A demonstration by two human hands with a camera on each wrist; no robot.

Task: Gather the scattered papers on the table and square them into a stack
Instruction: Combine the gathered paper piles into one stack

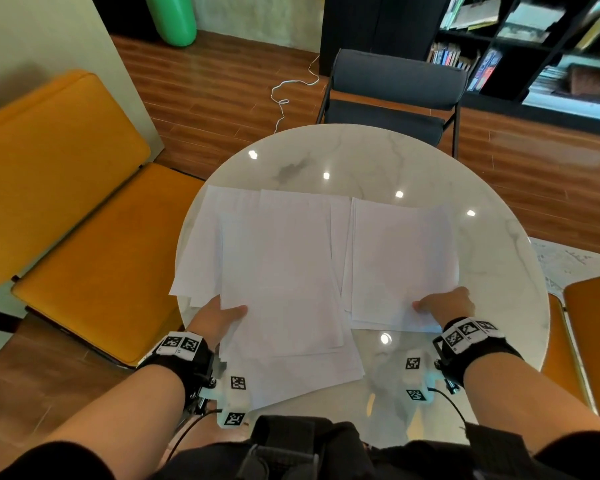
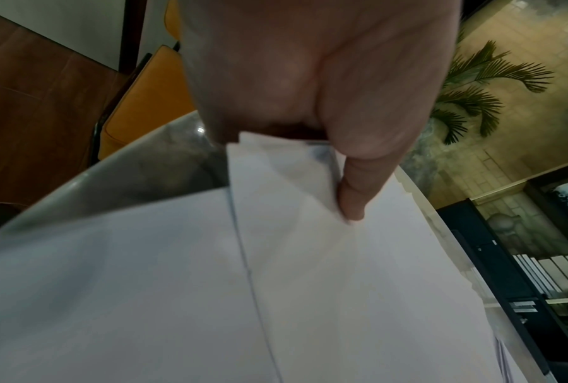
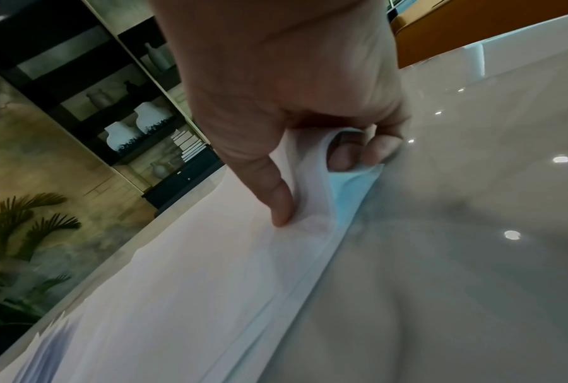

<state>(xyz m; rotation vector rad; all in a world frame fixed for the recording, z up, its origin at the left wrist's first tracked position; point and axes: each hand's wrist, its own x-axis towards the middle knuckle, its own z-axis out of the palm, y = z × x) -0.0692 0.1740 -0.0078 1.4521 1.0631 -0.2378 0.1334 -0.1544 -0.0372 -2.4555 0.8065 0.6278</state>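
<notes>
The left hand point(image 1: 219, 318) pinches the near edge of the big left pile of papers point(image 1: 274, 268) on the round table point(image 1: 395, 161). The right hand point(image 1: 447, 304) pinches the right pile point(image 1: 400, 258), bending its corner up. The thin sheets could slip or crease if pulled fast (some already hang over the table's left edge). Their long sides point away from the person.

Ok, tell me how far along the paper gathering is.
Done: the sheets lie in two loose groups on the marble table, none square. In hand: the left hand pinches the left pile at its near edge, and the right hand grips the near corner of the right pile. Left: merging both groups and squaring the edges.
</notes>
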